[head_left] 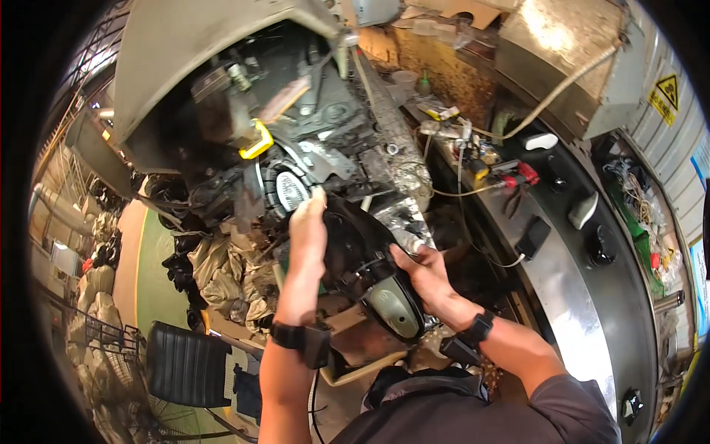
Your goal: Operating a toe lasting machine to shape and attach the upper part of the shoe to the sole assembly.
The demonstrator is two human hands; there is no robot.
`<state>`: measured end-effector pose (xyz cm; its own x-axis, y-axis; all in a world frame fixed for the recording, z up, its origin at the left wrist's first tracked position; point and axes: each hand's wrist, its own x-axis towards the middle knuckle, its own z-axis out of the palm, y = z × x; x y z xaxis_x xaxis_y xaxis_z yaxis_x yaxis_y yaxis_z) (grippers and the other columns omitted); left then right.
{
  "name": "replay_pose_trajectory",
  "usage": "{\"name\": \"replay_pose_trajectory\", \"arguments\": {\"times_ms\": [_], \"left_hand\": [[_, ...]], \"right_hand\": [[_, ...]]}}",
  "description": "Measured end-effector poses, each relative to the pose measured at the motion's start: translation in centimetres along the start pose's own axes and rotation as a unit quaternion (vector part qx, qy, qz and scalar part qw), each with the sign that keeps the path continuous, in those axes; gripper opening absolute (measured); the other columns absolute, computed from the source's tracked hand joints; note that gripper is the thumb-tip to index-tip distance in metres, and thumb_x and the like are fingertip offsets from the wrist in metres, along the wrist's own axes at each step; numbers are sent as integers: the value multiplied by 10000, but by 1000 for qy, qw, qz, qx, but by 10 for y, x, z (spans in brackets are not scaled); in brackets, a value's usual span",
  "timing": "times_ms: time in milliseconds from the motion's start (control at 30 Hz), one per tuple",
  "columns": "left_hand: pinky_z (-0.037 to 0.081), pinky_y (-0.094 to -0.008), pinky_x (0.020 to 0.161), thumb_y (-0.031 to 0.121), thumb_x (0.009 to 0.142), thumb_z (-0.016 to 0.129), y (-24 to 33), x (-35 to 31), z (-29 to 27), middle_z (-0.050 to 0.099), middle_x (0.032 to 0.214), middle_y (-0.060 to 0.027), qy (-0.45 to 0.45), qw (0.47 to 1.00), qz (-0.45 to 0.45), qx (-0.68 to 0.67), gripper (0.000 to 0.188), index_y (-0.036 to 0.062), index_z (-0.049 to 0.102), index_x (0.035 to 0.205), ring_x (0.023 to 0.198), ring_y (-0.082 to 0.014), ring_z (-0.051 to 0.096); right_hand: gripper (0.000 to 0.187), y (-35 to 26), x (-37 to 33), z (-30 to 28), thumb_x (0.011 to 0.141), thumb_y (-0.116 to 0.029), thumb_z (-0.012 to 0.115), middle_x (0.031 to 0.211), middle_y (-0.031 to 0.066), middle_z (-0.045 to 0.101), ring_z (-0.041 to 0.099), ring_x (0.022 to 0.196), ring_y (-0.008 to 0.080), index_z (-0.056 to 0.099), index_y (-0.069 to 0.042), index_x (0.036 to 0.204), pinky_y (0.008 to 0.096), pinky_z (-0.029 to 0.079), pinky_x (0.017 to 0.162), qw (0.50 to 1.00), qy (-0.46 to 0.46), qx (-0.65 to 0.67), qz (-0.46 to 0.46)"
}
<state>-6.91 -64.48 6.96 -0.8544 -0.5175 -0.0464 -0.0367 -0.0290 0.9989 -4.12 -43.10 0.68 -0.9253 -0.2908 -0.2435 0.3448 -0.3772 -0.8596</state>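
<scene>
Between the left hand (pixel 309 229) and right hand (pixel 427 277) sits a black shoe (pixel 362 265). The right clamps its side, seemingly to steady it; the left's grip is unclear. Beyond both stands a machine (pixel 329 118); rightward, a red tool (pixel 522 175) lies on the table (pixel 566 311), apparently for easy reach.

The bare left hand (pixel 308 233) is at the left edge of the black, shoe-shaped thing (pixel 353 248), its arm reaching straight. The bare right hand (pixel 427 277) holds its right side, fingers bent, arm slanting in.
</scene>
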Motion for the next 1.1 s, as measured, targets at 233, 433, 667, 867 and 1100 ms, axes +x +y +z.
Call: {"name": "replay_pose_trajectory", "arguments": {"times_ms": [233,433,667,867,1100], "left_hand": [[550,-340,855,319,1006,587,-17,-9,-90,720,1098,-73,74,953,-18,-294,341,30,671,1167,954,-207,687],[553,-305,757,375,1002,584,-28,-12,-84,713,1038,-52,117,930,-105,-331,332,79,674,1125,882,-165,683],[539,-310,754,391,984,613,-53,36,-87,709,960,-43,128,908,-198,-347,321,90,706,1048,850,-158,668],[544,-352,849,375,996,584,-54,48,-85,731,1047,-69,126,877,-220,-409,336,78,705,1099,926,-207,681],[539,-384,881,333,994,556,-74,53,-80,725,1073,-85,124,858,-184,-463,328,60,697,1109,942,-246,680]], "right_hand": [[214,31,69,108,954,-140,709,988,36,725,664,819,119,678,-25,1132,288,557,720,990,-58,126,15],[217,37,105,145,964,-143,689,1000,48,717,664,828,131,666,-17,1139,295,562,730,989,-52,133,43],[151,46,141,158,985,-136,658,956,46,709,667,804,133,654,-39,1101,296,570,716,986,-6,153,63],[174,45,154,163,984,-155,666,945,50,712,675,781,135,659,-32,1108,295,576,700,988,-11,146,57],[179,42,151,163,983,-176,673,931,55,722,684,746,142,675,-21,1071,300,582,671,985,3,153,85]]}}
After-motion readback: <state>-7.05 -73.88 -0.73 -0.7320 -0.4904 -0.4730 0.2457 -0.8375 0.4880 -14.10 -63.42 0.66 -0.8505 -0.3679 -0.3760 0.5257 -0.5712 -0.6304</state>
